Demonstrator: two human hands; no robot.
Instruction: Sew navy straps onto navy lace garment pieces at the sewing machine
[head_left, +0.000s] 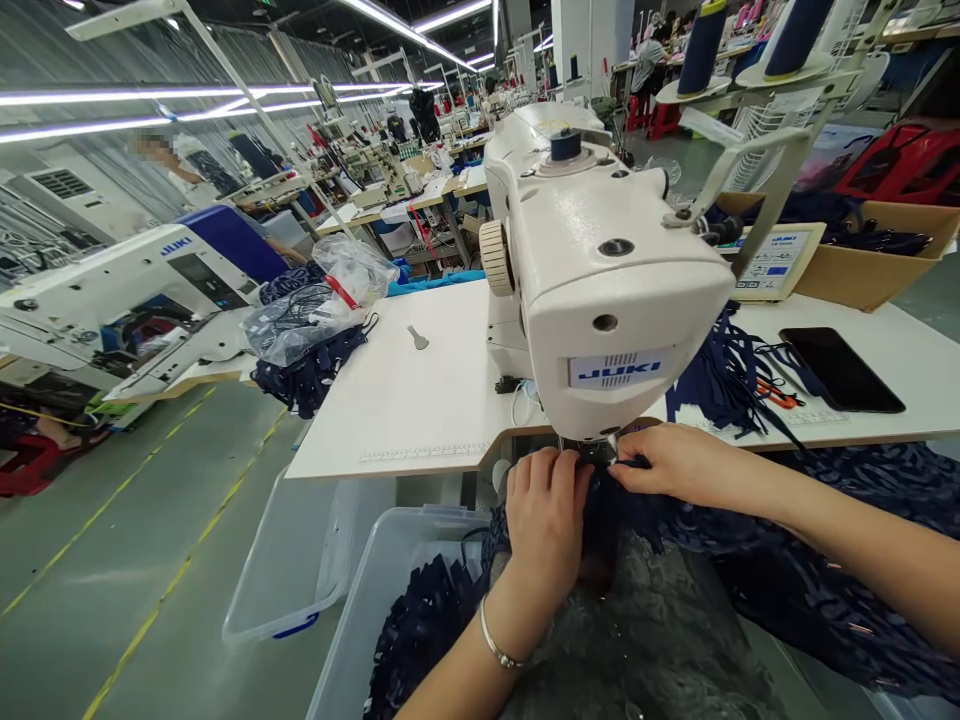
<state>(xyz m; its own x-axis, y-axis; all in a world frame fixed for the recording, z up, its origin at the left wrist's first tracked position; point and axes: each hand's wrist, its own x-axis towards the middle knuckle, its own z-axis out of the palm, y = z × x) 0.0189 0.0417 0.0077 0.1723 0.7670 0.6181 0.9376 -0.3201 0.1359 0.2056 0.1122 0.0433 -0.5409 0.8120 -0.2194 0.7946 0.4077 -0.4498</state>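
**Both hands press dark lace under the needle end of a white sewing machine**

The dark navy lace fabric (750, 570) lies bunched at the near edge of the white sewing table (420, 400), directly below the head of the white JUKI sewing machine (600, 270), and spills down toward the person's lap. The left hand (546, 515), a thin silver bangle (496, 645) on its wrist, lies flat on the fabric with fingers together and curled at the tips, pressing it down. The right hand (675, 468) comes in from the right, fingertips drawn together and pinching a fold of the fabric just beside the presser foot; the two hands nearly touch.

A heap of navy strips (724, 385) sits right of the machine, near a black smartphone (840, 368). To the left, the tabletop is open up to a clear plastic bag (315, 305) at its far left edge. Below that edge stand two clear plastic bins (300, 560), the nearer holding dark lace, beside grey floor with yellow lines.
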